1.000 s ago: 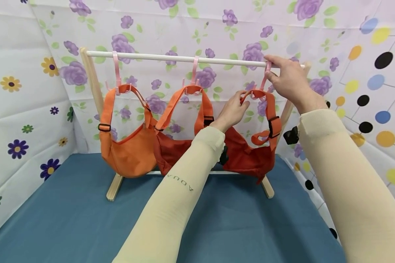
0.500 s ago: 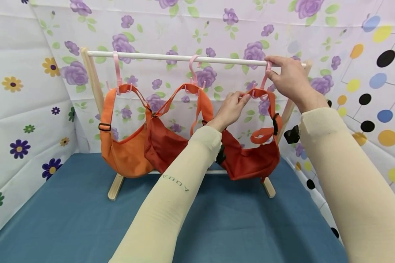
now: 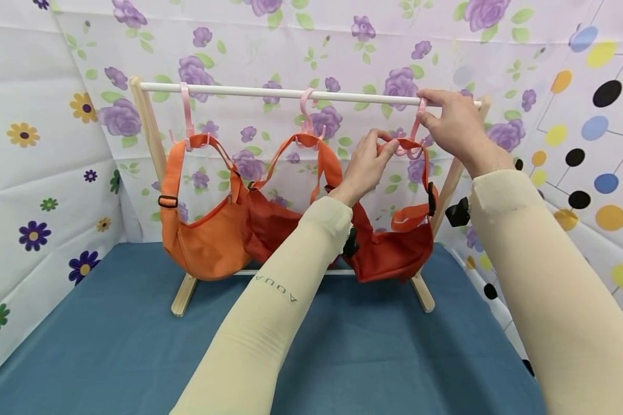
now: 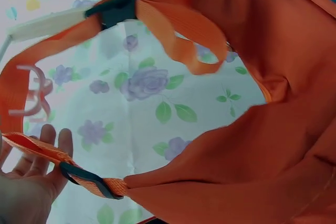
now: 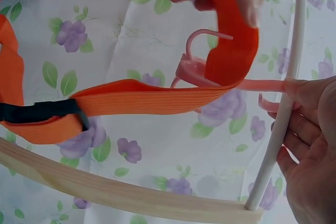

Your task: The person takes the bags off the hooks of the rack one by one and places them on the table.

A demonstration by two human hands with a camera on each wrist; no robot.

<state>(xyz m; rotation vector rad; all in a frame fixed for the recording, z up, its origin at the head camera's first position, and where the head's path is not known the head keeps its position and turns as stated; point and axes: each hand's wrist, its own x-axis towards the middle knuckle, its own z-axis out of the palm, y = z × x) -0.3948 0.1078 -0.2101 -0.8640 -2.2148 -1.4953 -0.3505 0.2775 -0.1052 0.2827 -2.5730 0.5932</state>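
Observation:
On the right of the rack hangs a red shoulder bag (image 3: 394, 253), its orange strap (image 5: 152, 100) looped over a pink multi-prong hook (image 5: 194, 72). My left hand (image 3: 366, 167) grips that strap beside the hook; in the left wrist view the left hand (image 4: 37, 182) has the strap between thumb and fingers, just above a black slider buckle (image 4: 92, 179). My right hand (image 3: 457, 127) pinches the stem of the hook at the white rod (image 5: 283, 124), with some fingers behind the rod. My left forearm hides part of the bags in the head view.
A second red bag (image 3: 272, 225) and an orange bag (image 3: 207, 245) hang from pink hooks to the left. Wooden legs (image 3: 184, 295) carry the rack on a blue cloth (image 3: 135, 346). Flowered sheets (image 3: 270, 34) stand close behind.
My left hand has risen slightly, lifting the strap beside the hook. The right bag has swung and turned a little, and the middle hook and bag have twisted. My right hand stays at the rod.

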